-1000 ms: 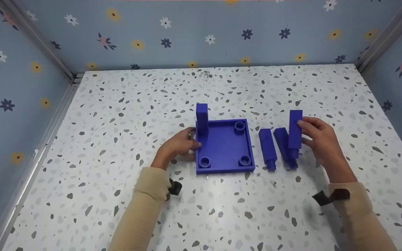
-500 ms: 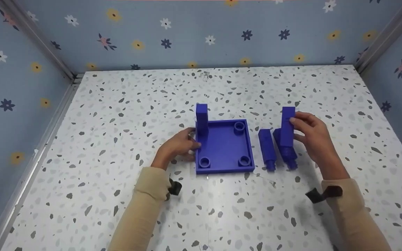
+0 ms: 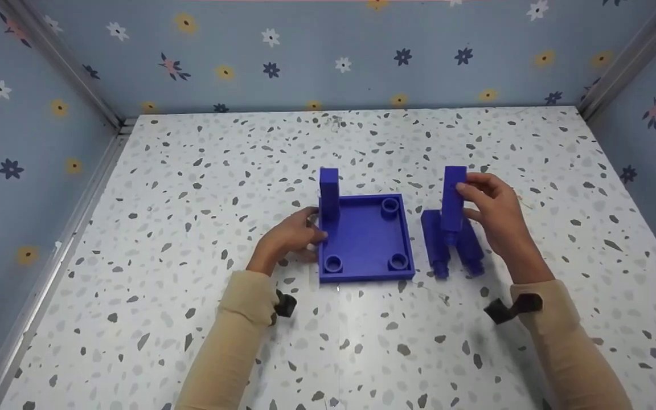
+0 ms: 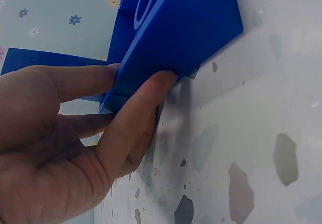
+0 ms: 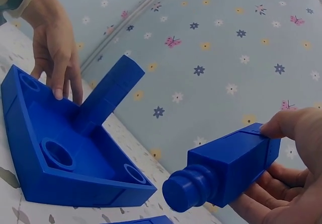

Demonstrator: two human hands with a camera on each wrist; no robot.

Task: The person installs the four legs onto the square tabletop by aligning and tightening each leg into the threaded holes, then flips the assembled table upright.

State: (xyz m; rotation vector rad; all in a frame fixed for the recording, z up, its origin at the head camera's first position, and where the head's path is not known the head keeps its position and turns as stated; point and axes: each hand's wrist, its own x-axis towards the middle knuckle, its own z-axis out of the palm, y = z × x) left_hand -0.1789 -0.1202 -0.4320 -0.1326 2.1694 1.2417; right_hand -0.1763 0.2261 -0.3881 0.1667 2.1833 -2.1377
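Note:
A blue square toy table top (image 3: 365,239) lies rim-up in the head view, with round sockets in its corners. One square table leg (image 3: 329,191) stands upright in its far left corner. My left hand (image 3: 291,236) pinches the left rim, thumb on the inner side and fingers outside. Between the thumb and fingers of my right hand (image 3: 496,210) is another leg (image 3: 454,193), raised right of the table top. Its round ridged end (image 5: 188,186) points down and away from the hand in the right wrist view. The near left socket (image 3: 333,263) holds nothing.
Two loose legs, a left one (image 3: 435,245) and a right one (image 3: 470,247), lie on the speckled white table (image 3: 362,341), partly behind the held leg. Flowered blue panels (image 3: 305,51) enclose the back and sides.
My right hand has moved left and slightly away from me with its leg, from over the right loose leg to between the two. The left hand and table top stay put.

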